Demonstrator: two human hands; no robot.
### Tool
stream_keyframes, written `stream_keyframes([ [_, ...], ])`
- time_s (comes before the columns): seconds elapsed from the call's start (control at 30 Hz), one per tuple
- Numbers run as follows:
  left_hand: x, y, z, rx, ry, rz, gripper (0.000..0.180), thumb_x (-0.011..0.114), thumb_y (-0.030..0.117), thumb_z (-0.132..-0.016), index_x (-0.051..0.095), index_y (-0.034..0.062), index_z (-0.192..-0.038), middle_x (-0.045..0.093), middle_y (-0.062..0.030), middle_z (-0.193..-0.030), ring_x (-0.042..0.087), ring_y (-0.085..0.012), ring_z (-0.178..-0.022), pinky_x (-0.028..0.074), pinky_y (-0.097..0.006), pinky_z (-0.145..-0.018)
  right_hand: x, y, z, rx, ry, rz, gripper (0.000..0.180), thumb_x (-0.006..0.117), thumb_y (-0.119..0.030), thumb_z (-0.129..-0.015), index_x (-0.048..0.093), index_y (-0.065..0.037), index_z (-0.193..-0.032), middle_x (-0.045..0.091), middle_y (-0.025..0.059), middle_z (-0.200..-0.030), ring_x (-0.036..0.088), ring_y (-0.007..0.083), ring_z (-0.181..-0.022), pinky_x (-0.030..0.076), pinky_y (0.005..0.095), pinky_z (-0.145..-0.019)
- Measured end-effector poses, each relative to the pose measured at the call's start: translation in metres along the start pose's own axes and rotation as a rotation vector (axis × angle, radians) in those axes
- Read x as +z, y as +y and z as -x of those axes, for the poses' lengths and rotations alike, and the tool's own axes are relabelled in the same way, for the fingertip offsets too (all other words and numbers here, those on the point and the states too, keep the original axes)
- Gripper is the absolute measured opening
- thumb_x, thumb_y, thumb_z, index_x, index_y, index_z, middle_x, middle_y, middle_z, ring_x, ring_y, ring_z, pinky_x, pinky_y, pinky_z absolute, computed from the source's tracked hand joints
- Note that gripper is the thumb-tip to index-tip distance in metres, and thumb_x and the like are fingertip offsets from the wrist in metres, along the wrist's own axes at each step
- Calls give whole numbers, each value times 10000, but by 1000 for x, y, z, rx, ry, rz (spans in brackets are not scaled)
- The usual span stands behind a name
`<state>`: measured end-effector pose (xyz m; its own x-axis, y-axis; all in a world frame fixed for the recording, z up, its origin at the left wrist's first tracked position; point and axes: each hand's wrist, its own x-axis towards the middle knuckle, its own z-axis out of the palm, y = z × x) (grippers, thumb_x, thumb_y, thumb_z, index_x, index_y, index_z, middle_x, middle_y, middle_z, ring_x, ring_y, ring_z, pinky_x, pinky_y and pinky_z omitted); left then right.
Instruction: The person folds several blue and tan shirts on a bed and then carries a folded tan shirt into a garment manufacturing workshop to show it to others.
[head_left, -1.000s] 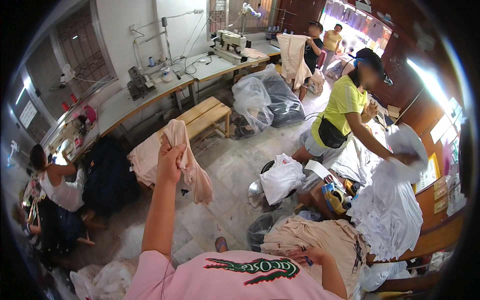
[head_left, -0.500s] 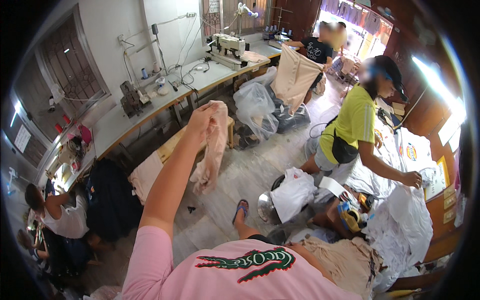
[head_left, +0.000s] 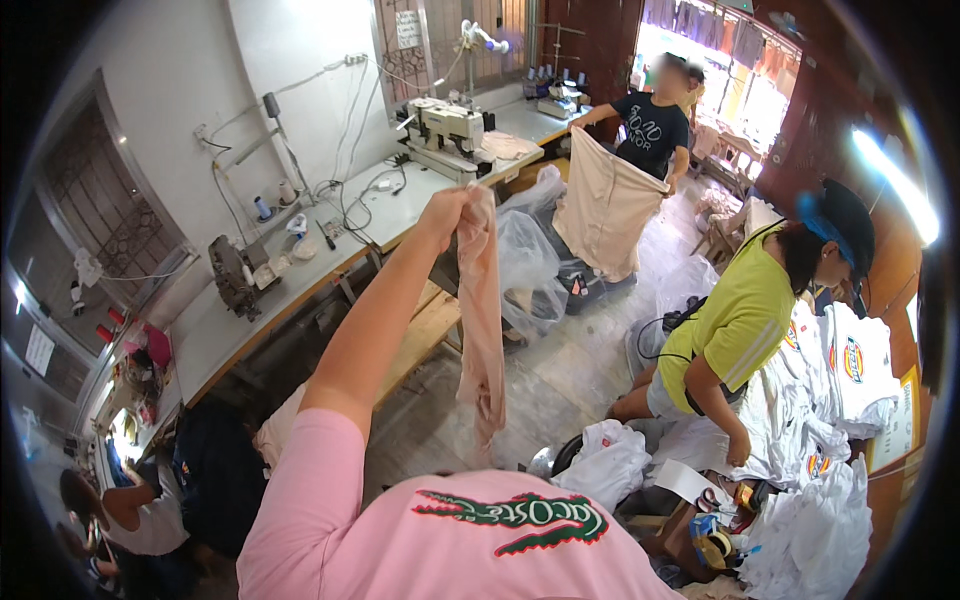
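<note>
My left arm is stretched out ahead, and my left hand (head_left: 447, 214) is closed around the top of a pale pink-beige cloth (head_left: 480, 320). The cloth hangs down from it in a long, narrow fold above the floor. Whether it is a finished garment or a loose piece, I cannot tell. My right hand is out of view. Farther back, a person in a dark shirt (head_left: 650, 130) holds up a wide beige cloth (head_left: 607, 210) by its upper corners.
A long worktable (head_left: 370, 210) with a sewing machine (head_left: 440, 130) runs along the wall, a wooden bench (head_left: 420, 335) below it. Clear plastic bags (head_left: 530, 260) stand beyond my cloth. At right, a person in a yellow shirt (head_left: 735, 325) leans over piled white shirts (head_left: 780, 400).
My left hand and its cloth have shifted right in view, and the cloth hangs straighter. The person in yellow has drawn an arm back and bends lower. The wide beige cloth is spread flatter.
</note>
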<state>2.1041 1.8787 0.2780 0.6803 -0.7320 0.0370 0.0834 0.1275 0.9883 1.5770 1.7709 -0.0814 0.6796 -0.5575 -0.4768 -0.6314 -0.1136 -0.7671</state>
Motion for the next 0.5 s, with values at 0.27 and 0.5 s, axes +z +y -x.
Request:
stream_keyframes([
  [0.27, 79, 7, -163, 54, -146, -6, 240, 643, 262, -997, 721, 102, -1158, 702, 47, -945, 592, -55, -743, 445, -197, -659, -22, -81, -33, -7, 175, -227, 297, 582, -240, -992, 684, -83, -1223, 732, 115, -1076, 679, 207, -893, 553, 373, -757],
  [0.5, 120, -19, -322, 104, -333, 61, 377, 746, -3, -849, 699, 95, -1210, 703, 61, -965, 591, -33, -725, 447, -189, -666, -9, -82, -66, 177, 348, -333, 290, 589, -234, -984, 692, -76, -1204, 733, 123, -1065, 683, 212, -888, 553, 374, -758],
])
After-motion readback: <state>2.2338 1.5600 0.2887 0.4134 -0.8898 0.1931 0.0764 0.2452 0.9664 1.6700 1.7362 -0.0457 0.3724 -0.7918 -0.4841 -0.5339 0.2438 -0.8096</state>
